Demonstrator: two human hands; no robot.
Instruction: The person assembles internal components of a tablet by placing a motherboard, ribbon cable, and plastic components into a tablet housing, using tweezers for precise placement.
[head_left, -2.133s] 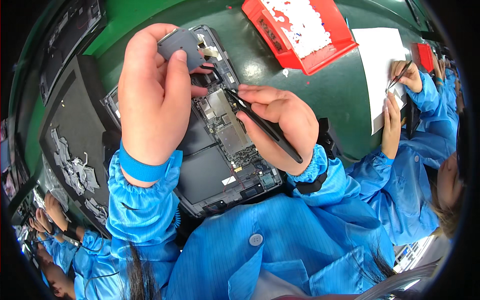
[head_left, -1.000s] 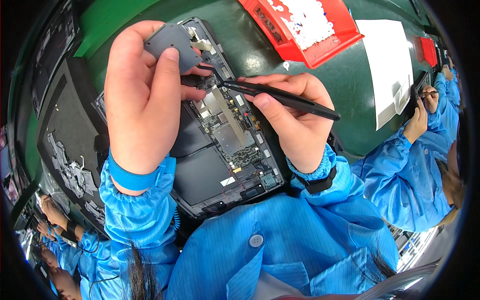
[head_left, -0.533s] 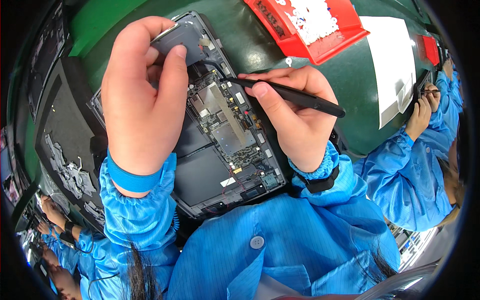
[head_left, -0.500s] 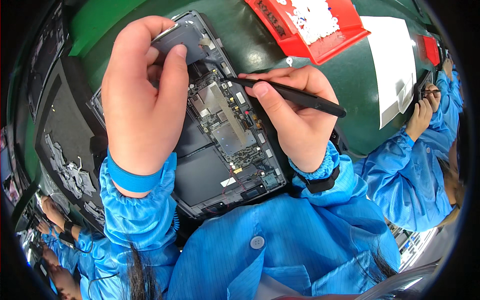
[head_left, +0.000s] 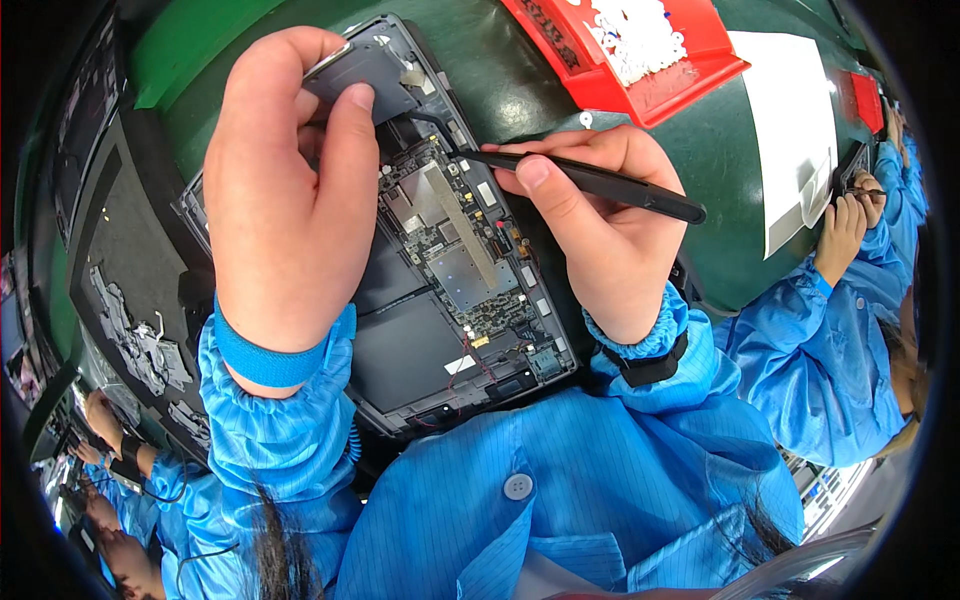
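Tweezers (head_left: 600, 184) in right hand (head_left: 625, 245), grey plate (head_left: 365, 85) in left hand (head_left: 290, 200), both at open casing (head_left: 452, 110).

Pinching plate between left thumb and fingers at the casing's far end; cannot tell if touching the casing. Holding tweezers slanted between right thumb and fingers, tips down beside the end of a black cable (head_left: 430, 120), near the board's (head_left: 425, 238) far edge; cannot tell if gripping it. Along the board, a pale strip (head_left: 461, 226); to its left, a flat dark panel (head_left: 405, 350). Beyond the right hand, on the green worktop (head_left: 720, 235): red bin (head_left: 690, 85) of small white parts (head_left: 635, 40), one loose white piece (head_left: 586, 119) just outside it, white sheet (head_left: 785, 120) farther right. At left, black mat (head_left: 150, 220) with grey scraps (head_left: 135, 335). At far right, a co-worker's hands (head_left: 838, 240) close together.
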